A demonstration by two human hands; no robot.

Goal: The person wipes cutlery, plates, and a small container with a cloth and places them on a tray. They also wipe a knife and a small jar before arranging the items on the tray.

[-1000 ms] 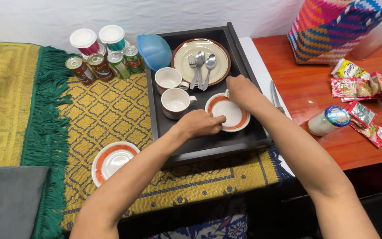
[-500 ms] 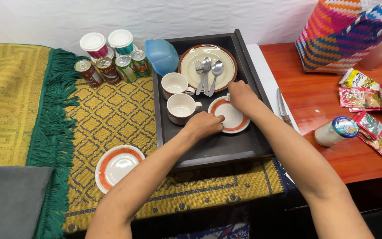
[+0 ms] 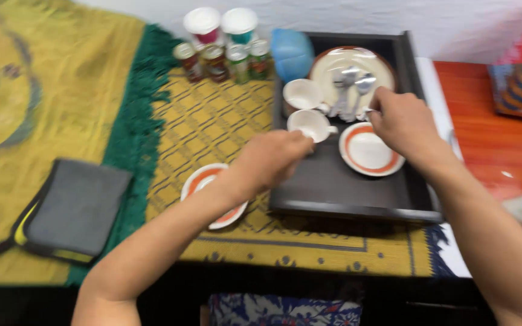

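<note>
left hand (image 3: pixel 273 158) curled beside cup (image 3: pixel 311 125) | right hand (image 3: pixel 401 121) pinching saucer (image 3: pixel 370 150) rim, tray (image 3: pixel 345 193)

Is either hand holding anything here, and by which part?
Too blurred to be sure. The left hand closes at the near cup by its side; the right hand rests at the far rim of the saucer.

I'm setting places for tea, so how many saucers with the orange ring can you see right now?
2. One saucer lies in the dark tray, below the right hand. The other saucer sits on the yellow mat, partly behind the left forearm. More may be hidden.
</note>
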